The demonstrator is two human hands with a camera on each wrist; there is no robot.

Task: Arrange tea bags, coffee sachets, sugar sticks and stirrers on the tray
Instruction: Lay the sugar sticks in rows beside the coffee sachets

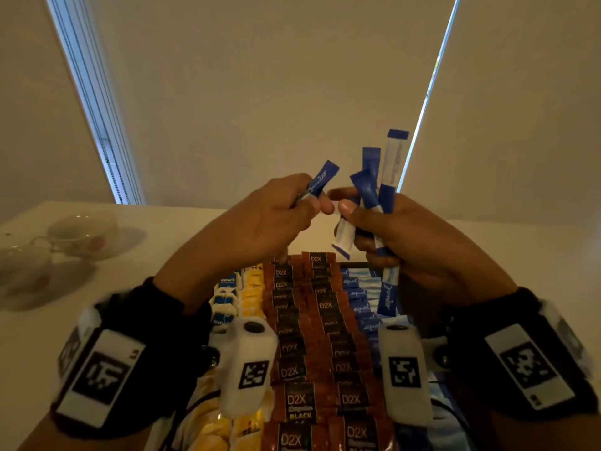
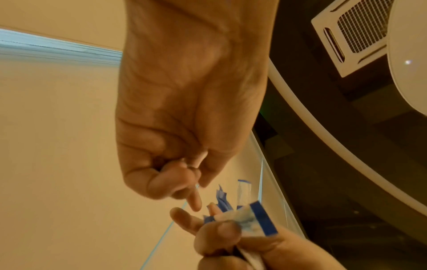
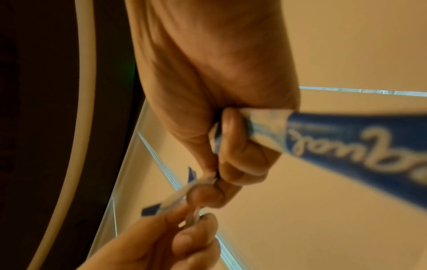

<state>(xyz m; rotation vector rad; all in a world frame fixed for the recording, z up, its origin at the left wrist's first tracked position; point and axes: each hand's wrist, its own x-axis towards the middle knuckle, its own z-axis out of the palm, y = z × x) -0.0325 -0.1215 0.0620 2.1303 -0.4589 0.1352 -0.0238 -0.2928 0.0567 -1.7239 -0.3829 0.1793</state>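
Both hands are raised above the tray [image 1: 354, 265]. My left hand [image 1: 286, 209] pinches one blue sugar stick [image 1: 322, 179] between thumb and fingers. My right hand [image 1: 383, 229] grips a bunch of blue and white sugar sticks [image 1: 387, 180] that stick out above and below the fist; one stick [image 3: 346, 144] fills the right wrist view. The hands nearly touch at the fingertips. On the tray lie rows of white and yellow tea bags [image 1: 227, 297], brown coffee sachets [image 1: 302, 320] and blue sugar sticks [image 1: 361, 297]. I see no stirrers.
Two pale teacups on saucers [image 1: 81, 236] stand on the white table [image 1: 162, 222] at the far left. Closed blinds [image 1: 260, 92] hang behind the table. Wrist cameras with tags cover part of the tray's near end.
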